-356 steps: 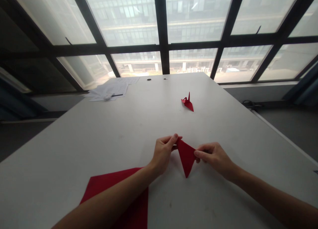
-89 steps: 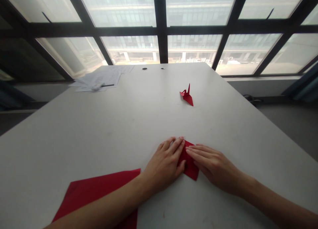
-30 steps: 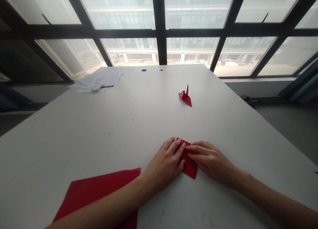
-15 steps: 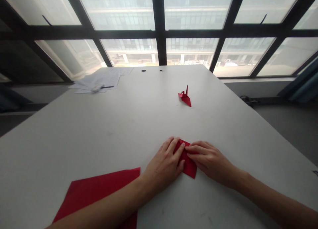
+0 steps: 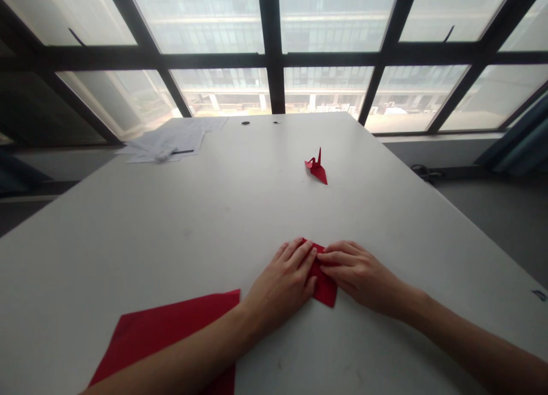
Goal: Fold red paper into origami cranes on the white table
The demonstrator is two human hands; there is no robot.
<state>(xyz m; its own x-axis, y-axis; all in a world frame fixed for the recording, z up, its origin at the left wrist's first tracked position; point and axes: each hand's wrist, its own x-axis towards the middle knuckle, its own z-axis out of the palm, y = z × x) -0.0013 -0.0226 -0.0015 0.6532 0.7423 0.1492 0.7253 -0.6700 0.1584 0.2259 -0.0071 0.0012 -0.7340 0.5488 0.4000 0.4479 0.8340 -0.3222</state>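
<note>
A small folded piece of red paper lies on the white table beneath both hands. My left hand rests flat over its left part, fingers stretched out and pressing it down. From the other side my right hand has its fingertips drawn together at the paper's upper right, near my left fingertips. Those fingers hide the exact fold under them. A larger sheet of red paper lies flat at the lower left, partly covered by my left forearm.
A folded red paper crane stands farther back on the white table. Loose white papers with a dark pen lie at the far left. Windows rise behind the table. A small dark object sits near the right edge.
The right fingertips have shifted slightly on the folded paper, and less of its upper edge shows. The whole view has moved a little; both hands stay on the paper.
</note>
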